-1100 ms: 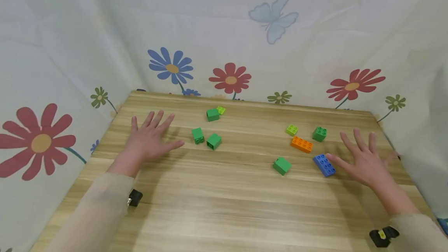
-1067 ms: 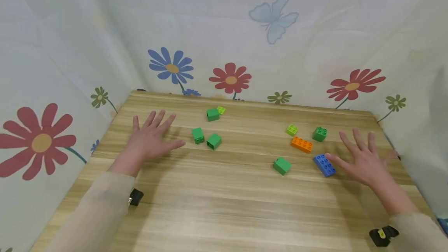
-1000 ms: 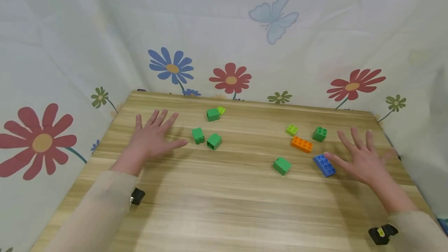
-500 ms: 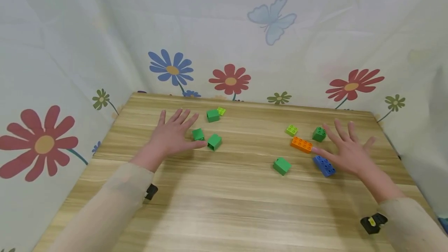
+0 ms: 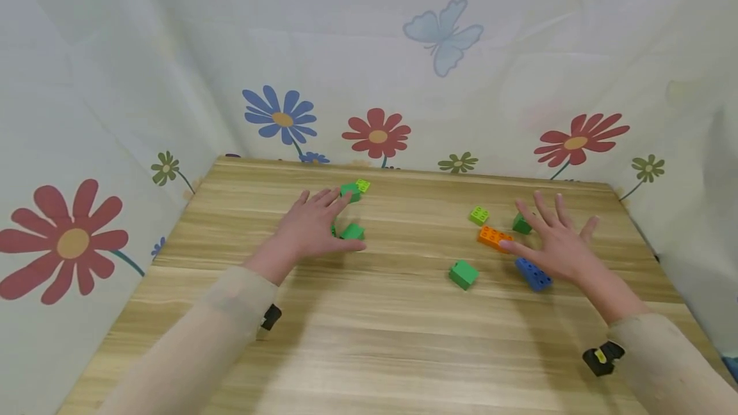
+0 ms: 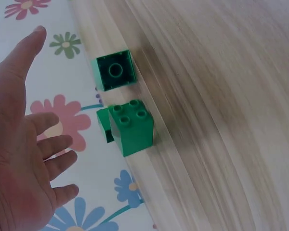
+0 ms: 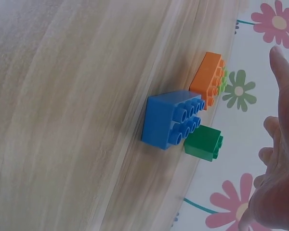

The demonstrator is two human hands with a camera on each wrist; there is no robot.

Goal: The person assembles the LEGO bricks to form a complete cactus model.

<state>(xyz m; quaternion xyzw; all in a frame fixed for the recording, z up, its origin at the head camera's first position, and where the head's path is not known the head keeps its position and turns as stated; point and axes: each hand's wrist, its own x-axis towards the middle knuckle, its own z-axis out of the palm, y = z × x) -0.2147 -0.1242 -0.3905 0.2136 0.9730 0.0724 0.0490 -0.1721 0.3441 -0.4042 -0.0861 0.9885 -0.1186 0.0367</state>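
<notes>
My left hand (image 5: 311, 228), fingers spread and palm down, hovers over the left group of toy building bricks. It partly covers a green brick (image 6: 134, 127) whose studs show in the left wrist view. Beside its thumb lies another green brick (image 5: 353, 232), hollow side showing in the left wrist view. A third green brick (image 5: 350, 193) sits by the fingertips, against a lime brick (image 5: 363, 186). My right hand (image 5: 558, 245), also spread and holding nothing, is above the right group. Its thumb overlaps the orange brick (image 5: 491, 238); the blue brick (image 5: 533, 274) and a green brick (image 5: 522, 223) are under it.
On the wooden table (image 5: 369, 332), a lone green brick (image 5: 464, 275) lies between the two groups, toward the front. A small lime brick (image 5: 479, 215) is behind the orange one. A flower-printed curtain (image 5: 323, 31) encloses the back and sides of the table.
The left hand has moved right, from beside the left bricks to over them. The right hand has moved left and slightly forward over the right bricks. The bricks stay in place.
</notes>
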